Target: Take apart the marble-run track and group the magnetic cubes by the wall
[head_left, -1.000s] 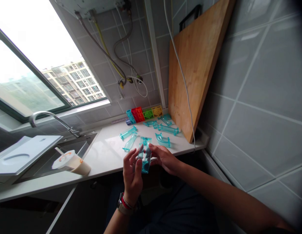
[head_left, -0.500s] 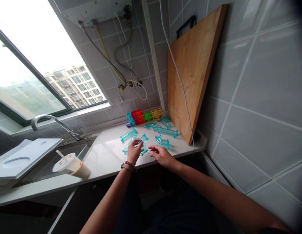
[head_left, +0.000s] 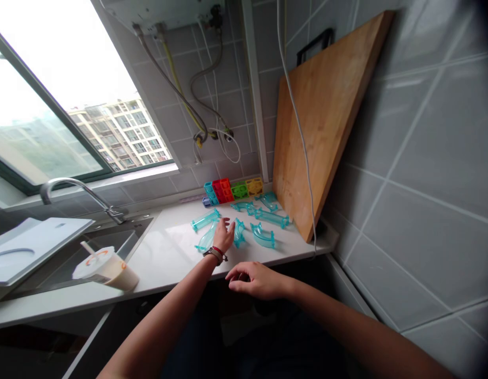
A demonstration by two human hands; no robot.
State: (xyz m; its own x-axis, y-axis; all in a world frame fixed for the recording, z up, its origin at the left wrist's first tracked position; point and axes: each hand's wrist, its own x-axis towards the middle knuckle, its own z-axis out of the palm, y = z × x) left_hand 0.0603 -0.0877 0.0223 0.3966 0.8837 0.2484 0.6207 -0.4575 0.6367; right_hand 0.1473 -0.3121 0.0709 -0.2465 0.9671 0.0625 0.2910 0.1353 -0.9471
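Note:
My left hand (head_left: 224, 235) is over the counter with its fingers stretched out and holding nothing. It lies between a curved translucent teal track piece (head_left: 239, 232) on its right and another curved teal piece (head_left: 206, 240) on its left, which it partly covers. Whether it touches either one I cannot tell. In front of the counter edge hangs my right hand (head_left: 256, 280), fingers loosely bent and apart, with nothing in them. A wider curved teal piece (head_left: 262, 235) rests on the counter beyond it. Behind my left hand lies a straight teal piece (head_left: 205, 219).
More teal pieces (head_left: 271, 217) lie farther back, near colored plastic blocks (head_left: 222, 191) along the wall. A wooden board (head_left: 323, 126) leans at the right, a cable (head_left: 301, 126) hanging before it. A lidded drink cup (head_left: 110, 269) stands at the left by the sink (head_left: 128, 239).
My right hand has drawn back off the counter towards me. My left hand has let go of the curved teal piece, which now lies on the counter, and its fingers have straightened.

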